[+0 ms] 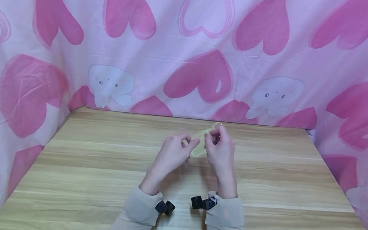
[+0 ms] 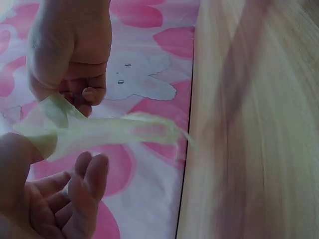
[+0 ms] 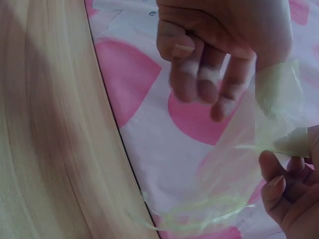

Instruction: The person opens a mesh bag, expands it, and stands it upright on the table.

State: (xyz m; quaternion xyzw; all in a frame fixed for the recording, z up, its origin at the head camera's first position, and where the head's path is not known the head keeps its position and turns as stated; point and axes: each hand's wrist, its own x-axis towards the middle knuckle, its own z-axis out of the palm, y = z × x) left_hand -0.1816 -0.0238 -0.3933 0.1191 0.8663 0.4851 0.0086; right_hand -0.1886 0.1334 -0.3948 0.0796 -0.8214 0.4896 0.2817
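A small sheer yellow-green drawstring pouch (image 1: 200, 145) is held up above the far part of the table between both hands. My left hand (image 1: 175, 152) grips one edge, its thumb showing through the thin fabric in the right wrist view. On the opposite edge, my right hand (image 1: 222, 147) pinches the cloth between thumb and fingers. In the left wrist view the pouch (image 2: 109, 130) stretches out flat from the hands. Loose pale cords (image 3: 199, 214) hang at its lower end in the right wrist view. Another thin cord (image 1: 216, 124) sticks out above the right fingers.
A light wood-grain table (image 1: 83, 179) spreads beneath the arms. Pink fabric with hearts (image 1: 130, 11) rises behind the table and along both sides. Black wrist cameras (image 1: 165, 207) sit at the beige sleeve cuffs.
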